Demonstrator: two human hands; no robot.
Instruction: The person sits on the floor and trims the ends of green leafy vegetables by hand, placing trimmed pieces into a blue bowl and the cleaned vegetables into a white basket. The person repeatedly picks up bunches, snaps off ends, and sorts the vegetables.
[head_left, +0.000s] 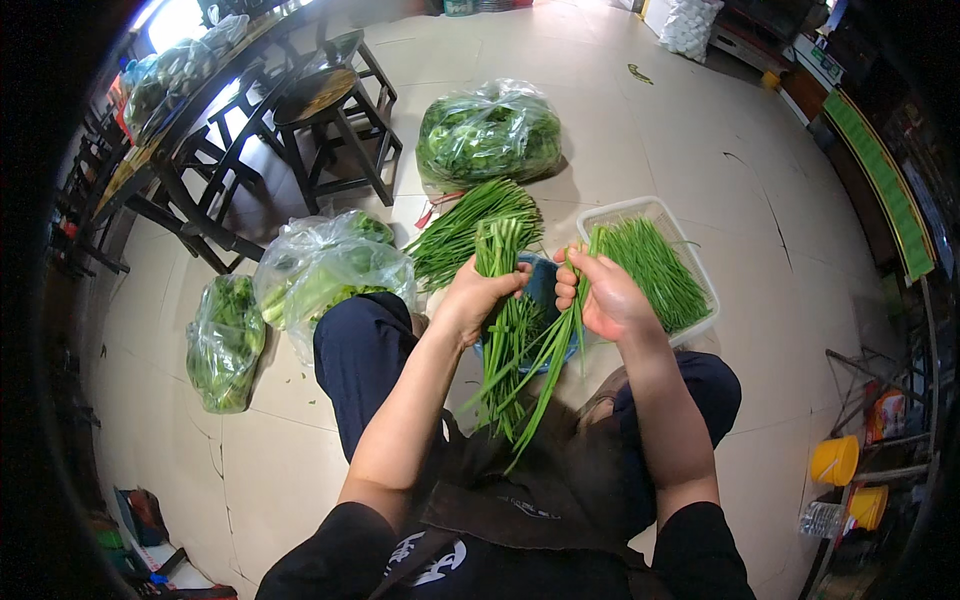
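Observation:
My left hand (484, 296) grips a thick bunch of long green stalks (499, 337), likely garlic chives, with the cut ends up. Beside it, my right hand (600, 292) pinches a few loose stalks (551, 352) that hang down towards my lap. Both hands are above a blue bucket (544, 281), partly hidden, with green trimmings inside. Right of it, a white plastic basket (703, 289) holds more green stalks (652, 274) laid side by side. A larger pile of stalks (469, 229) lies on the floor just beyond my left hand.
A large clear bag of leafy greens (487, 139) stands ahead. Two more bags of greens, one wide (337, 262) and one narrow (225, 345), lie to the left. A wooden stool (319, 97) and a long table (139, 169) are at the upper left; yellow buckets (834, 460) stand at the right.

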